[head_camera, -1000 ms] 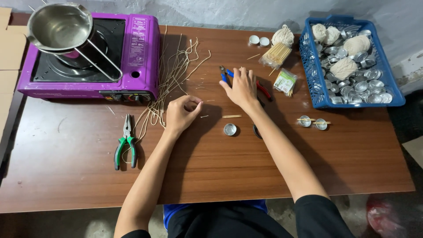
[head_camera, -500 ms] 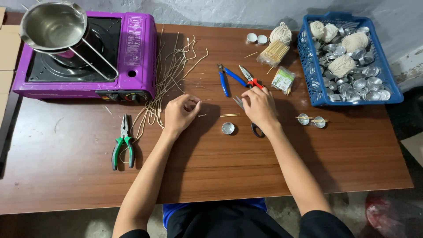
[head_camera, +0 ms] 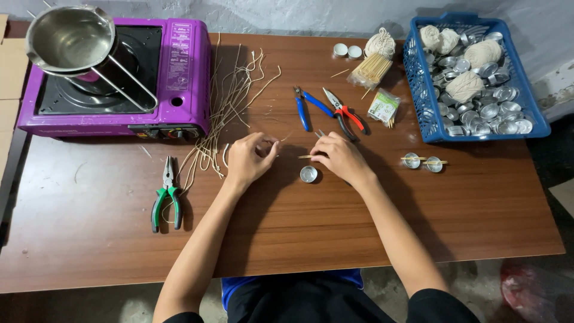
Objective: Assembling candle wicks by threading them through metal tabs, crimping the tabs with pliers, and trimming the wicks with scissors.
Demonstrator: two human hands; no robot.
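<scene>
Wooden table [head_camera: 335,239], brown laminate with a straight grain, matt and lightly scuffed.

Small round metal cup [head_camera: 308,174], shallow, bright aluminium, upright on the table between the two hands and just nearer than them.

Left hand [head_camera: 250,158]: fingers curled in, thumb and fingertips pinched on a thin pale wick strand [head_camera: 281,140] whose free end pokes out toward the right hand.

Right hand [head_camera: 338,158]: palm down, loosely curled, fingertips on a thin wooden stick [head_camera: 305,157] lying flat just beyond the cup; dark metal tips show under the fingers, and whether the hand grips them cannot be told.

Green-handled pliers [head_camera: 165,194], steel jaws, flat on the table well left of the left hand.

Two more metal cups [head_camera: 422,162], each with a stick laid across its rim, right of the right hand.

Loose bundle of waxy, cream wick lengths [head_camera: 230,110], fanned beyond the left hand.

Blue-handled cutters [head_camera: 306,107] and red-handled pliers [head_camera: 344,113], side by side beyond the right hand.

Small clear packet [head_camera: 383,107]; bundle of wooden sticks [head_camera: 371,69]; ball of cotton string [head_camera: 381,43]; two small cups [head_camera: 347,51].

Purple portable gas stove [head_camera: 179,78], glossy, carrying a steel pouring pot [head_camera: 69,39] with a wire handle.

Blue plastic lattice basket [head_camera: 418,78] holding string balls and many metal cups.
</scene>
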